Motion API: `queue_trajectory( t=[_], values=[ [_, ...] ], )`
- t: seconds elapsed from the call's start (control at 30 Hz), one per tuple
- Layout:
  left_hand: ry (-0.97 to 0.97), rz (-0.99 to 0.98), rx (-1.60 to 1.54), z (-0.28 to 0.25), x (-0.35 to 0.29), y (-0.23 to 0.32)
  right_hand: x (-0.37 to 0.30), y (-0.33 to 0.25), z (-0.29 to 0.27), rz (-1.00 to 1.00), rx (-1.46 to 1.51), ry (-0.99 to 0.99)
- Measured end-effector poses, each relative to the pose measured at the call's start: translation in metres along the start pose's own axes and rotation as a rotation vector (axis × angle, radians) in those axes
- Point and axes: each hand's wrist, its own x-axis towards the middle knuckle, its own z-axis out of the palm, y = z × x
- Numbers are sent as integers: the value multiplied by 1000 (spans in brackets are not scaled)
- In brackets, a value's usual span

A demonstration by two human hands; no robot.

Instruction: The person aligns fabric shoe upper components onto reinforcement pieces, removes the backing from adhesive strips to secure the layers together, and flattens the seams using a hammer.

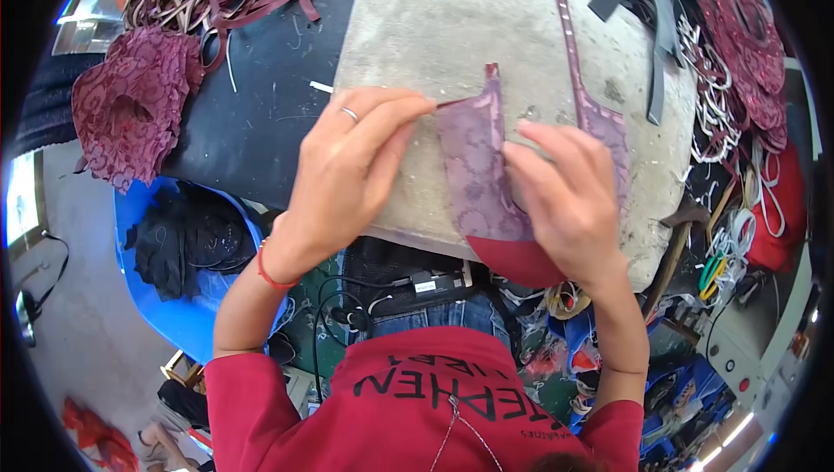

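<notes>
pale cloth (417, 33) lies under the purple lace garment (469, 150), best kept flat while the left hand (352, 155) pinches its corner and the right hand (571, 198) half-curls, grip unclear.

Our red T-shirt (391, 433) has black lettering (417, 382); we wear jeans (447, 319), a silver chain (453, 402), and on our left hand (347, 155) a ring (349, 114) and red wrist cord (269, 275).

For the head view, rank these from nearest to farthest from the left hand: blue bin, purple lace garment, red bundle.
From the left hand:
1. Purple lace garment: just right of it, at the fingertips.
2. Blue bin: lower left.
3. Red bundle: far right edge.
</notes>
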Motion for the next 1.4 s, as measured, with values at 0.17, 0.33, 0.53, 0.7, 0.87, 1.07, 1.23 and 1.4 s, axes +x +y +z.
queue_trajectory(
  t=[0.17, 0.33, 0.53, 0.7, 0.87, 1.07, 1.23, 1.4],
  values=[
    [51, 170, 92, 5, 6, -10, 24, -15, 20, -87, -221, 11],
    [10, 237, 198, 4, 4, -13, 28, -18, 23, -32, -171, -64],
    [50, 238, 155, 12, 1, -14, 26, -28, 27, 37, -235, -90],
    [-66, 325, 383, 6, 1, -7, 31, -41, 26, 71, -353, -113],
    [-98, 375, 525, 6, 0, -3, 37, -18, 24, 17, -144, -40],
    [-50, 392, 484, 9, 7, 4, 53, -11, 12, 30, -151, 12],
    [-17, 375, 407, 5, 25, -1, 35, 8, -26, 37, 114, -143],
    [-126, 345, 133, 10, 82, -9, -44, -19, -67, 160, -47, -384]
  ],
)
